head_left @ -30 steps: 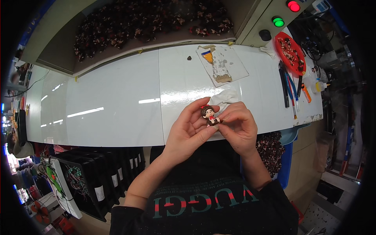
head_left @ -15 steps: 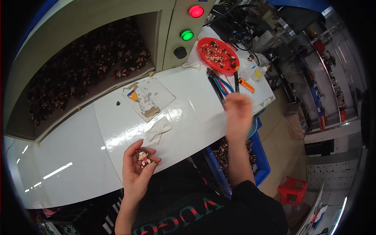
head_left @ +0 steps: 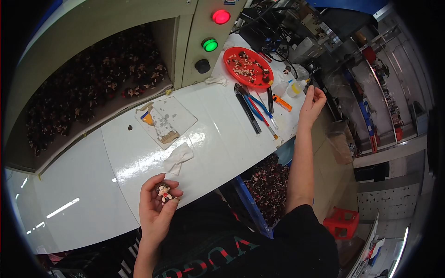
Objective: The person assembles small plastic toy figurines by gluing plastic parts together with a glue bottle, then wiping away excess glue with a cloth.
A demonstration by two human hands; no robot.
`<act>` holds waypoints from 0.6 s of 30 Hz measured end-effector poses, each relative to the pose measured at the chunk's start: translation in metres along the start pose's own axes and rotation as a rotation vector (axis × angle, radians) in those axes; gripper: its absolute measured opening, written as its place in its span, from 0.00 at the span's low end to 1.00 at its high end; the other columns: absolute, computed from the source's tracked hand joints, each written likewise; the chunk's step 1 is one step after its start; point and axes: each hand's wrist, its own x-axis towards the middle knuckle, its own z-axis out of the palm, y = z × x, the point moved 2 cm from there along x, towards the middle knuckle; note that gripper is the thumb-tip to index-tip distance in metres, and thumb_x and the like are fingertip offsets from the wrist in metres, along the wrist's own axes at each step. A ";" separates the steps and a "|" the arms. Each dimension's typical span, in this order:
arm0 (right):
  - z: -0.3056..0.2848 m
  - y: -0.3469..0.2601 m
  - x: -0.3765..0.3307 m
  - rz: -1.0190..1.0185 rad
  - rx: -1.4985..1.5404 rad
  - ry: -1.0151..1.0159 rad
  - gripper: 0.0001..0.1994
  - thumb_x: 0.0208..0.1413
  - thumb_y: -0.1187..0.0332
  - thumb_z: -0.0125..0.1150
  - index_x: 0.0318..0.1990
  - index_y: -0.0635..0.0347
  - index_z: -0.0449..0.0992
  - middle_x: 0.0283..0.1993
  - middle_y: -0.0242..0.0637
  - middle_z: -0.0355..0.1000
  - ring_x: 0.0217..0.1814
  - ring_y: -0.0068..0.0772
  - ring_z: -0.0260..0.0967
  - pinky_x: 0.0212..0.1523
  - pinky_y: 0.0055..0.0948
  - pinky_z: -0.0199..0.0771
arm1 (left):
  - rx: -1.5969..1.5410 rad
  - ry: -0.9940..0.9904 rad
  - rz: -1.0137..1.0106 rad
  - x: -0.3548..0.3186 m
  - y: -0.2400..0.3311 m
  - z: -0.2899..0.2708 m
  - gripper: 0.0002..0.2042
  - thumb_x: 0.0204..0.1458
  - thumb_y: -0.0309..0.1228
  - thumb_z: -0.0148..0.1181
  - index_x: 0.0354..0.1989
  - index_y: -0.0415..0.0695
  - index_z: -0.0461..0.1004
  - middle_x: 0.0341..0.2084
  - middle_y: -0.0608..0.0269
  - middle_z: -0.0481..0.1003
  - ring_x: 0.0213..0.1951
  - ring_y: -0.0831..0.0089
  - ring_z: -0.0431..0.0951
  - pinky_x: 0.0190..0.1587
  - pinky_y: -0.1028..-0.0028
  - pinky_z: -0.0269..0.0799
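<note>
Right hand [head_left: 312, 106] moved outward, figurine [head_left: 164, 192] pointing head away.

The held figurine [head_left: 164, 192] looks like smooth plastic, and that white tabletop [head_left: 83, 162] is seriously glossy. Far red plate [head_left: 252, 83] and the 2 lamps [head_left: 221, 17] seem shiny plastic too; crumpled white sheet [head_left: 180, 156] is matt, paper or cloth, can't tell.

Look down to six o'clock: bold capitals [head_left: 211, 261] in green and red climb aslant across the black shirt [head_left: 282, 250] (finer print there is too faint for me)! Now up to twelve: a small blue sticker [head_left: 230, 2] tops the machine's panel [head_left: 189, 34], its marks too tiny to read.
</note>
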 end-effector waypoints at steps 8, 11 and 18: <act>0.027 -0.002 -0.026 -0.092 -0.101 -0.202 0.22 0.53 0.55 0.61 0.43 0.66 0.67 0.42 0.38 0.62 0.40 0.28 0.60 0.43 0.26 0.63 | 0.014 0.009 -0.029 -0.011 -0.002 -0.018 0.24 0.49 0.16 0.52 0.56 0.40 0.58 0.45 0.56 0.68 0.44 0.73 0.72 0.47 0.76 0.68; 0.026 0.037 -0.007 -0.044 -0.067 -0.013 0.26 0.51 0.52 0.64 0.41 0.70 0.67 0.36 0.39 0.63 0.35 0.27 0.60 0.39 0.26 0.65 | -0.026 0.052 -0.061 -0.017 -0.005 -0.029 0.24 0.48 0.17 0.55 0.56 0.39 0.60 0.45 0.57 0.69 0.45 0.74 0.72 0.48 0.76 0.68; 0.033 0.077 -0.031 0.211 -0.101 -0.546 0.25 0.48 0.54 0.66 0.44 0.69 0.72 0.43 0.39 0.73 0.44 0.27 0.69 0.47 0.24 0.65 | 0.045 -0.022 -0.010 -0.025 -0.013 -0.063 0.25 0.46 0.23 0.64 0.55 0.41 0.64 0.43 0.61 0.71 0.43 0.77 0.73 0.45 0.78 0.70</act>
